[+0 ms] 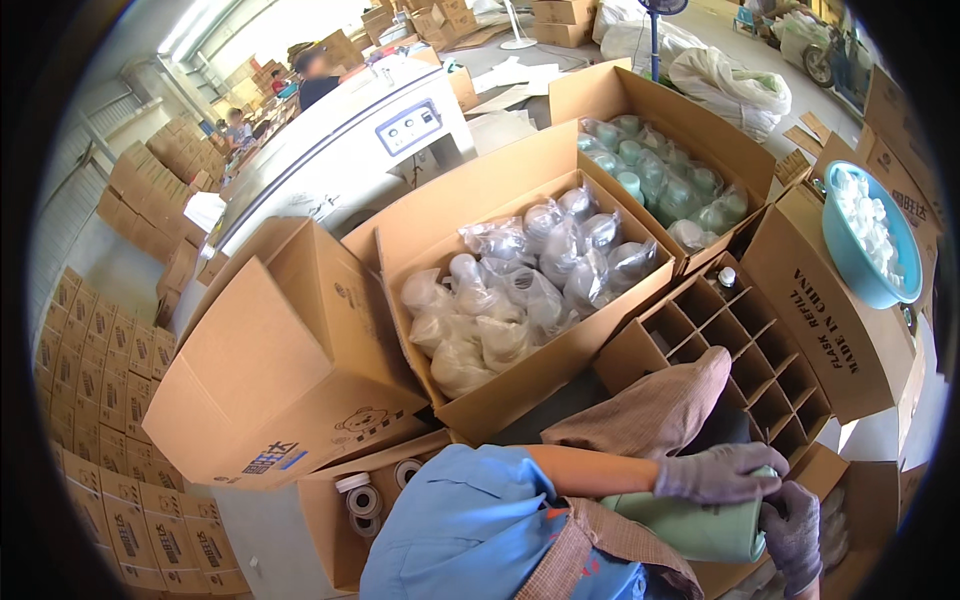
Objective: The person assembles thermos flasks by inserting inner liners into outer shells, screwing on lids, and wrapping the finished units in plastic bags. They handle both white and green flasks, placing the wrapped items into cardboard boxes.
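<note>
A pale green flask body [690,522] lies on its side close to my body at the lower right. My left hand [718,473], in a grey glove, is closed over the top of its right end. At that same end my right hand [793,530], also gloved in grey, is curled around the edge; its fingertips are partly hidden. A brown cloth sleeve or apron piece [655,410] spreads just beyond my left forearm. Past it stands a divided carton [765,365] with cardboard cells, one holding a bottle with a white cap [727,278].
Beyond are an open carton [530,385] of clear-bagged parts and another carton [735,145] of bagged greenish flasks. A blue basin [868,290] of white pieces sits at right. White rings [362,500] lie in a box at lower left. A large tipped carton [290,370] stands left.
</note>
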Action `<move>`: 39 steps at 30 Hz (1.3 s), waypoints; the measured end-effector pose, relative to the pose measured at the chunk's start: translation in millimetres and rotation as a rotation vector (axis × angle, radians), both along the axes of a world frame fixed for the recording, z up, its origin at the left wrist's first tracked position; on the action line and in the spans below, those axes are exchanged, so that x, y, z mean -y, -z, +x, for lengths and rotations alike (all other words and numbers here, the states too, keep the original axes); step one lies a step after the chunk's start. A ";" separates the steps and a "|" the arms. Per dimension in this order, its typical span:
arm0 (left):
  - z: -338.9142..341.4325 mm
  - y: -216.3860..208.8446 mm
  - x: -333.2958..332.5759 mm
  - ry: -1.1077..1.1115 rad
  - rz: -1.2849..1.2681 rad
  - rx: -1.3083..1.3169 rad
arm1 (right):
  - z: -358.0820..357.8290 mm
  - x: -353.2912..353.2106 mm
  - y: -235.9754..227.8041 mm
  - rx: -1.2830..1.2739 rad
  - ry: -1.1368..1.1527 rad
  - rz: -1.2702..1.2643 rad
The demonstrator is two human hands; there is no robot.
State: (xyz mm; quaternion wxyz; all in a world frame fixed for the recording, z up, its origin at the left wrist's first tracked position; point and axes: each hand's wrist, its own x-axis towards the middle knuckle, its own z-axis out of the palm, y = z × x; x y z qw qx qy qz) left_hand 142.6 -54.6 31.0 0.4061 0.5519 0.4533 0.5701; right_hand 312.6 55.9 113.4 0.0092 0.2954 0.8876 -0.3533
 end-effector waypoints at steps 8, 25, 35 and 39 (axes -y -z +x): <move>-5.3 66.0 25.2 -0.256 0.147 -0.307 | 100.2 30.5 45.2 -0.187 0.316 0.049; 18.7 61.1 107.0 -0.266 0.091 -0.292 | 170.9 93.7 125.4 -0.405 0.649 -0.311; -10.7 97.7 90.0 -0.030 -0.440 0.648 | 125.4 87.2 32.4 -0.265 -0.049 0.313; -15.9 96.6 91.9 0.018 -0.422 0.691 | 103.6 94.8 2.4 -0.227 -0.143 0.359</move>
